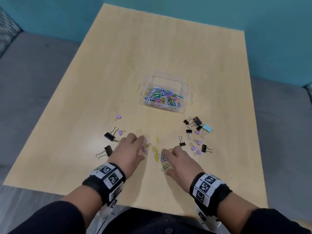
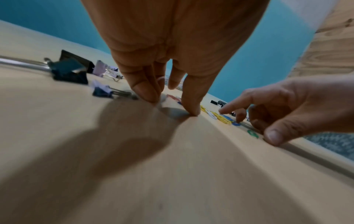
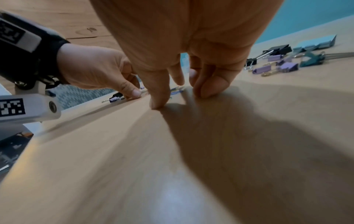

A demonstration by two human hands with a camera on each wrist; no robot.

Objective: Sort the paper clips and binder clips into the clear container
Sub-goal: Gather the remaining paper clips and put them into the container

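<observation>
While both hands rest fingertips-down on the surface point(image 1: 168, 48), a loose cluster of paper clips point(image 1: 156, 152) lies between them, on the near side of the clear container point(image 1: 164, 93). Left hand point(image 1: 130, 149): fingers extended close together, tips at the cluster's left edge, holding nothing. Right hand point(image 1: 181, 160): fingers spread, tips on the cluster's right edge, holding nothing. Container already holds many coloured paper clips. Binder clips point(image 1: 196, 132) lie scattered near-right of the container; more binder clips point(image 1: 109, 137) near-left.
</observation>
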